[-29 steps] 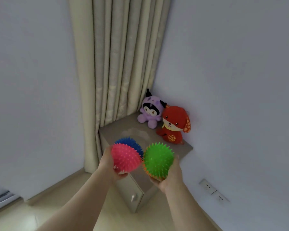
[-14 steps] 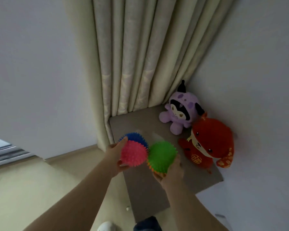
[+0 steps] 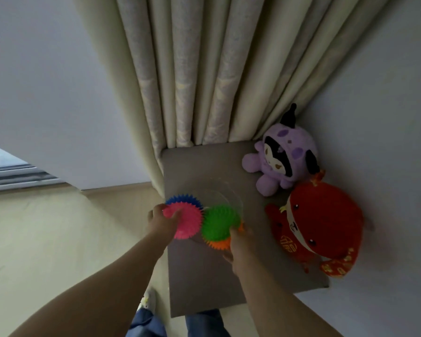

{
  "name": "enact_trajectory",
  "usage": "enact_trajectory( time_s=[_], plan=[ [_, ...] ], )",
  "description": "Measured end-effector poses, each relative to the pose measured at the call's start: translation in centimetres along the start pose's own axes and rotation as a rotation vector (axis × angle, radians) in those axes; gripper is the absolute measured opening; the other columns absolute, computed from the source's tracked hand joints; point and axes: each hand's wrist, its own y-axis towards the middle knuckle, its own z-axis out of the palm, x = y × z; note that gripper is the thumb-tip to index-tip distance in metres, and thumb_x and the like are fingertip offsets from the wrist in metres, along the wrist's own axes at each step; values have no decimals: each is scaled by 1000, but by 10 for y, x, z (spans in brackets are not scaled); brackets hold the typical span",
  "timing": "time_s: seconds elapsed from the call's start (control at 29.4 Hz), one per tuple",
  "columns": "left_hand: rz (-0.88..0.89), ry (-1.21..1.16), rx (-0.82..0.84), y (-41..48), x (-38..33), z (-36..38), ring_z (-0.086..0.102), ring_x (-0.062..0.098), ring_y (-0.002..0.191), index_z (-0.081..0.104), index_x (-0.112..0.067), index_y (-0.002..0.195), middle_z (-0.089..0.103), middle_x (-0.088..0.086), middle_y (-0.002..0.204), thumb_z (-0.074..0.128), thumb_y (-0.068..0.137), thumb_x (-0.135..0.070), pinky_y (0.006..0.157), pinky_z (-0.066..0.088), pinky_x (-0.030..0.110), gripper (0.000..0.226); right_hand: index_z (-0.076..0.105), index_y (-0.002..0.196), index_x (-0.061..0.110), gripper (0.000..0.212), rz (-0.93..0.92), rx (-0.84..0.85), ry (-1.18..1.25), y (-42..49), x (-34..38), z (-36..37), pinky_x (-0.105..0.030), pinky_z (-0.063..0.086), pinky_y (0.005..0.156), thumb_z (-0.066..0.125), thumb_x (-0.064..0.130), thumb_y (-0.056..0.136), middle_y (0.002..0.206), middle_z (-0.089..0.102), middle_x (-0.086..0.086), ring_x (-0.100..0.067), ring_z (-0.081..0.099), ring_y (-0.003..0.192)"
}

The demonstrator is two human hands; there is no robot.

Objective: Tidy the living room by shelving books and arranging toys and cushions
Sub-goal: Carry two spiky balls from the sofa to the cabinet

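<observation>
- Spikes point every way on the round pink ball (image 3: 186,221); no long axis.
- Left hand (image 3: 162,222) clasps it, blue ball (image 3: 184,200) just beyond.
- Right hand (image 3: 238,249) clasps green ball (image 3: 219,223), which sits over orange ball (image 3: 220,244).

Head camera looks steeply down, close over the cabinet top (image 3: 204,276).

Left grip (image 3: 162,222) curled round pink spiky ball (image 3: 190,223); blue spiky ball (image 3: 184,200) just beyond it, touching pink. Right grip (image 3: 238,248) holds green spiky ball (image 3: 218,223), orange spiky ball (image 3: 219,244) beneath it. Pink and green touch between grips. Clear bowl (image 3: 231,194) on grey surface (image 3: 204,283) just beyond grips. Right of right grip: red plush (image 3: 321,224); purple plush (image 3: 281,164) further beyond, near curtain (image 3: 204,69).
</observation>
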Motion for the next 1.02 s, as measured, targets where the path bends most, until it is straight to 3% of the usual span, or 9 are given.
enact_trajectory(
  time_s=[0.07, 0.14, 0.31, 0.48, 0.61, 0.71, 0.82, 0.95, 1.02],
  plan=[
    [67, 235, -58, 0, -1, 0, 42, 34, 123, 41, -13, 137, 33, 8, 141, 50, 94, -33, 105, 36, 43, 49, 48, 131, 20, 41, -16, 4, -64, 2, -1, 1, -44, 55, 77, 53, 24, 90, 123, 58, -13, -32, 61, 94],
    [141, 294, -96, -3, -2, 1, 47, 36, 119, 39, -13, 139, 36, 12, 140, 50, 94, -30, 101, 40, 44, 50, 50, 124, 20, 39, -15, -3, -65, 2, -1, 1, -48, 52, 87, 59, 26, 87, 123, 59, -14, -33, 61, 102],
    [221, 316, -70, -11, 6, 9, 47, 34, 118, 38, -24, 138, 37, 9, 139, 44, 94, -18, 96, 43, 46, 45, 62, 106, 22, 19, -110, 62, 143, -10, 8, -12, -26, 45, 56, 55, 17, 89, 97, 67, -10, -20, 59, 73],
    [238, 620, -43, -11, -3, 12, 22, 27, 136, 24, -32, 145, 19, -2, 150, 49, 89, -28, 104, 31, 44, 62, 67, 95, 22, 15, -224, 40, -9, -11, 6, -17, -39, 51, 80, 54, 17, 88, 102, 68, -9, -23, 61, 86],
    [416, 974, -53, -18, 1, 14, 10, 25, 143, 6, -23, 150, 12, -3, 155, 47, 91, -40, 111, 20, 45, 74, 63, 112, 18, 28, -335, 72, -68, -22, 4, -24, -25, 42, 67, 53, 8, 88, 103, 66, -2, -16, 58, 86],
    [415, 924, 40, -12, -1, 11, 16, 30, 143, -6, -28, 150, 13, -4, 157, 53, 88, -37, 112, 22, 48, 86, 55, 124, 23, 44, -379, 122, -97, -24, 5, -24, -19, 42, 69, 55, 3, 86, 111, 62, -1, -16, 55, 90],
    [335, 924, 209, -12, -5, 4, 0, 33, 145, -6, -32, 149, -4, -5, 159, 57, 87, -42, 113, 14, 55, 89, 51, 125, 19, 48, -389, 156, -87, -25, 7, -20, -2, 40, 58, 54, -6, 84, 110, 57, -1, -16, 53, 92],
    [317, 891, 148, -17, -2, -5, -3, 30, 145, -5, -41, 148, -9, -4, 158, 57, 87, -41, 111, 18, 54, 87, 54, 124, 19, 50, -244, 150, 62, -27, 6, -13, -36, 47, 91, 65, 16, 76, 122, 59, -7, -20, 58, 97],
    [346, 833, 118, -22, 1, -11, 5, 28, 144, 1, -41, 148, -3, -4, 158, 58, 87, -40, 108, 26, 51, 84, 55, 127, 18, 64, -256, 119, 44, -29, 4, -10, -35, 46, 92, 64, 27, 65, 126, 58, -9, -25, 57, 107]
  ],
)
